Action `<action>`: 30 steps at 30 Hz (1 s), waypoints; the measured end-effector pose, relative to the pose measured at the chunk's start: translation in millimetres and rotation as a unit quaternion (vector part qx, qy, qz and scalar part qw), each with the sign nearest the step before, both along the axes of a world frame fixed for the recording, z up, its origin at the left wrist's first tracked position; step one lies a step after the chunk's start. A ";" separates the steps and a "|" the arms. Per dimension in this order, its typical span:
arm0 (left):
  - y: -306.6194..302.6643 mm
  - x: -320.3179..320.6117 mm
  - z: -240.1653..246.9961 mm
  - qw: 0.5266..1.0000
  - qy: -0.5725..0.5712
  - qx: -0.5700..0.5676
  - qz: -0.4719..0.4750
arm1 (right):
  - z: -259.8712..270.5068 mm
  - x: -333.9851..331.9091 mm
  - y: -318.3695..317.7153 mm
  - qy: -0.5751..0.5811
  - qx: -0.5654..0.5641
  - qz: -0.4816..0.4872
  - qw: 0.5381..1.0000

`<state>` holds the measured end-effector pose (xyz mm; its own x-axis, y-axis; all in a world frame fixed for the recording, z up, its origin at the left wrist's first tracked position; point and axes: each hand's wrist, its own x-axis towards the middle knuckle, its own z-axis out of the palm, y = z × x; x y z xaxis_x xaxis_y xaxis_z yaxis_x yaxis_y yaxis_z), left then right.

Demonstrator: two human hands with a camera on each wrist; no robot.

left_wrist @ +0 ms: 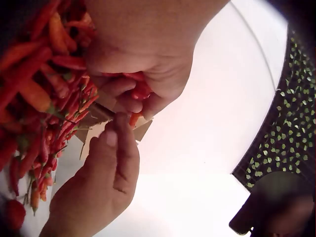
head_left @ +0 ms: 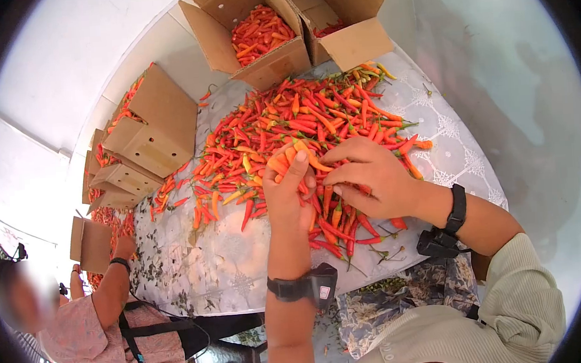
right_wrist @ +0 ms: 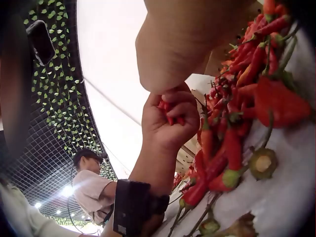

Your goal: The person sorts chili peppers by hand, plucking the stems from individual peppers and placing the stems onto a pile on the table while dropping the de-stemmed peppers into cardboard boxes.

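L hand (head_left: 290, 198) grips chilli bunch (head_left: 288, 158) | R hand (head_left: 373, 180) pinches chilli (head_left: 319, 164) | over pile (head_left: 280, 119)

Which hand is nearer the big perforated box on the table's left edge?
Left. The left hand, gripping a bunch of chilies, lies toward the box; the right hand, pinching at that bunch, is farther off.

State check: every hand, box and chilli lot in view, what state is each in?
left hand: raised, grips a chilli bunch
right hand: pinches one chilli at that bunch
chilli pile: loose, spread over the tablecloth
middle box: open, holding chillies
right box: open, few chillies visible
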<state>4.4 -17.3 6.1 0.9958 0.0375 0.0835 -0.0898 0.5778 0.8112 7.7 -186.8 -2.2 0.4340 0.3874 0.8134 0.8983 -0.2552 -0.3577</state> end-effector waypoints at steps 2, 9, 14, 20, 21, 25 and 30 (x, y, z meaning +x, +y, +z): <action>1.1 0.4 -0.9 1.000 -0.011 0.002 -0.009 | 2.9 -3.8 -1.5 0.062 0.047 -0.010 0.997; 1.9 0.9 -3.8 1.000 -0.013 -0.003 -0.022 | -4.8 10.1 -6.9 0.118 0.039 0.049 0.991; -4.4 -4.7 6.0 0.998 -0.007 0.060 -0.036 | 8.5 -0.3 -6.8 0.242 0.141 0.007 0.960; -11.1 -9.6 1.4 0.978 -0.010 0.178 -0.110 | -6.2 13.7 -7.0 0.286 0.188 0.081 0.936; -10.3 -8.8 1.5 0.978 -0.004 0.179 -0.104 | -6.9 15.4 -8.1 0.288 0.182 0.090 0.936; -10.9 -8.9 1.6 0.978 0.004 0.193 -0.081 | -3.5 15.1 -9.8 0.380 0.212 0.122 0.892; -9.1 -10.0 -0.4 0.975 -0.022 0.195 -0.101 | -3.8 19.4 -15.5 0.434 0.197 0.142 0.867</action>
